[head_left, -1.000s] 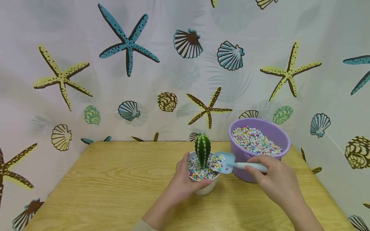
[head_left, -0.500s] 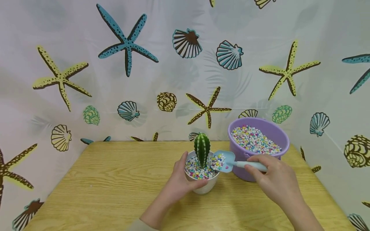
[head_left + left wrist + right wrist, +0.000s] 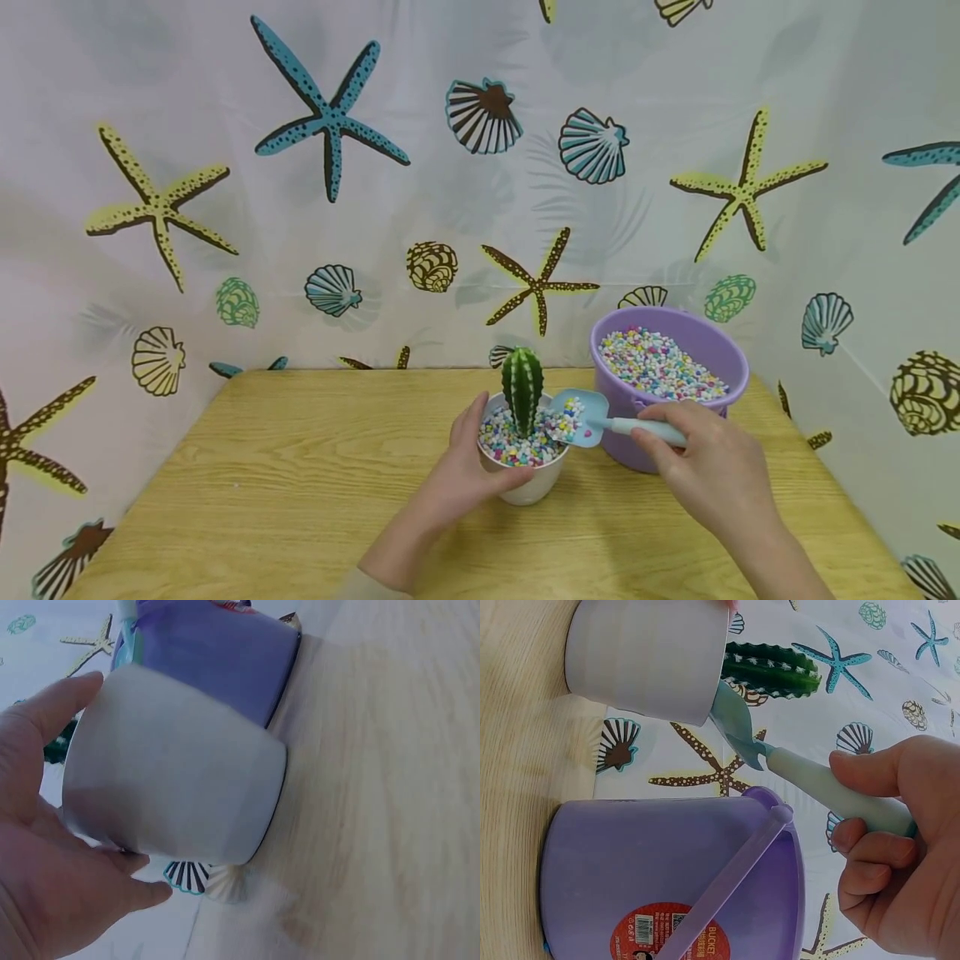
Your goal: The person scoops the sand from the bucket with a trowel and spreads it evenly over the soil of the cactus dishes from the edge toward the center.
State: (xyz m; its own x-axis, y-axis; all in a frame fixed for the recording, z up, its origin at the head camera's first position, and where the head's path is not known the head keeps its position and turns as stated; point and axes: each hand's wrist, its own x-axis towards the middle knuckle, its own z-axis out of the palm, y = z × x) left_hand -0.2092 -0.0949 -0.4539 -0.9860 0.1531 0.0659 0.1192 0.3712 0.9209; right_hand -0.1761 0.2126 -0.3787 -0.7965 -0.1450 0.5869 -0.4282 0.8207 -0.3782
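Observation:
A white pot (image 3: 534,483) stands on the table, filled with colorful pebbles (image 3: 517,446) around an upright green cactus (image 3: 522,392). My left hand (image 3: 467,467) grips the pot from its left side, thumb across the front and fingers toward the back. In the left wrist view the pot's smooth wall (image 3: 176,765) sits between thumb and fingers. My right hand (image 3: 712,462) holds a small light-blue shovel (image 3: 588,417) by its pale handle (image 3: 832,787). The shovel's tip lies over the pot's right rim, pebbles spread from its blade into the pot.
Close behind the shovel, at the back right, stands a purple bucket (image 3: 626,417) holding many more pebbles (image 3: 660,367). Its handle (image 3: 731,885) hangs down the side. A cloth printed with starfish and shells surrounds the wooden table (image 3: 300,483).
Pebbles have slid off the shovel into the pot, so its blade carries fewer. The pot shifted slightly left within the left hand's grip; both hands keep their holds.

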